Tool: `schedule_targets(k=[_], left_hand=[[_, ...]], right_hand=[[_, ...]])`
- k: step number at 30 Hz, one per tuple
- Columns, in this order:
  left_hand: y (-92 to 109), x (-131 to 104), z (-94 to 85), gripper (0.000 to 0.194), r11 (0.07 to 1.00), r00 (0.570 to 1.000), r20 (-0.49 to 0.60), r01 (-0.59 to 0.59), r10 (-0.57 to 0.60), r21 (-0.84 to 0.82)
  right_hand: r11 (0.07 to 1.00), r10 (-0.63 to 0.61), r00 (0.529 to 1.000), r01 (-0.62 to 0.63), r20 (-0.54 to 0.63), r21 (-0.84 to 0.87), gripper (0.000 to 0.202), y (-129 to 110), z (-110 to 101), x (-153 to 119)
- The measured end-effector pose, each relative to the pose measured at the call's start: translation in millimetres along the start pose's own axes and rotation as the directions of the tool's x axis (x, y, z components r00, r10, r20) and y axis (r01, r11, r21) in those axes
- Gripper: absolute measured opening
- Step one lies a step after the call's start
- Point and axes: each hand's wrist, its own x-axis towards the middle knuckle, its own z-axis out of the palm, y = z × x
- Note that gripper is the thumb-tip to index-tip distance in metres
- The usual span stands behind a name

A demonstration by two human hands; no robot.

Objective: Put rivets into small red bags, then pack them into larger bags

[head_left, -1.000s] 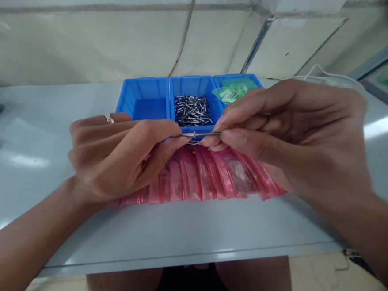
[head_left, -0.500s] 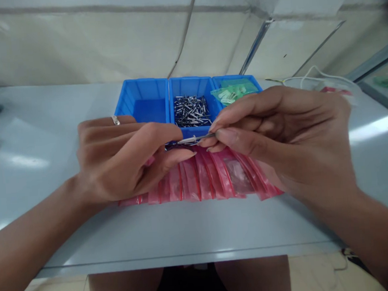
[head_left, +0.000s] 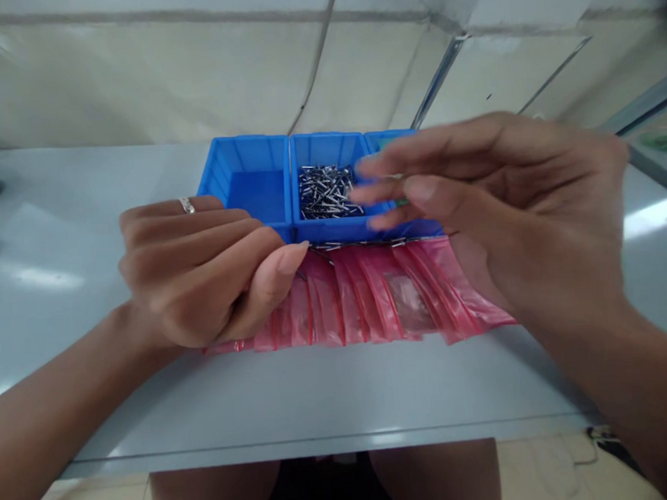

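We record a pale wall (head_left: 155,79) behind a grey tabletop (head_left: 321,395), with our thighs (head_left: 207,495) below its near edge. Our right hand (head_left: 496,216), motion-blurred, hovers above the right part of the setup; its grip is spread, fingers fanned apart with the thumb in front of them. We cannot tell whether anything small sits between them. Our left hand (head_left: 198,275) is curled in a fist, grip pressed together, thumb along the bent index finger; its contents are hidden.

Three blue bins stand side by side near the wall. The left bin (head_left: 258,198) shows its bare floor; the middle bin (head_left: 332,231) contains a heap of metal blind rivets (head_left: 329,191); the right bin (head_left: 388,134) is mostly covered by our right hand, a little green plastic (head_left: 386,144) visible inside.

Pink zip bags (head_left: 365,301) overlap in a row on the near side of the bins, partly behind our left hand. Several loose rivets (head_left: 398,242) lie along their far edge, just beside the bins. We note a silver ring (head_left: 187,205) on a left-hand finger.
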Motion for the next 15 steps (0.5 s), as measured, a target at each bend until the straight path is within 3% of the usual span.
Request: schedule_targets(k=[2,4,6,8,10,15], left_hand=[[2,7,-0.6,0.028,0.989,0.986,-0.076,-0.149,0.149,0.013],[4,14,-0.9,0.032,0.979,0.975,-0.094,-0.202,0.202,0.002],[5,19,-1.3,0.035,0.980,0.977,-0.080,-0.201,0.200,-0.008],[6,21,-2.1,0.034,0.981,0.980,-0.054,-0.193,0.192,-0.011],[7,22,-3.2,0.033,0.980,0.979,-0.047,-0.198,0.196,-0.025],[6,20,-4.5,0.037,0.980,0.979,-0.041,-0.199,0.198,-0.021]], right_hand=[[0.915,-0.178,0.971,0.224,0.162,-0.337,0.027,2,-3,-2],[0.676,-0.250,0.876,0.462,0.412,-0.574,0.031,5,-3,-4],[0.477,-0.184,0.765,0.618,0.617,-0.624,0.032,10,-2,-7],[0.365,-0.068,0.689,0.690,0.721,-0.625,0.036,15,0,-9],[0.319,-0.012,0.667,0.708,0.745,-0.629,0.039,18,3,-11],[0.312,-0.080,0.713,0.682,0.697,-0.661,0.037,21,9,-15]])
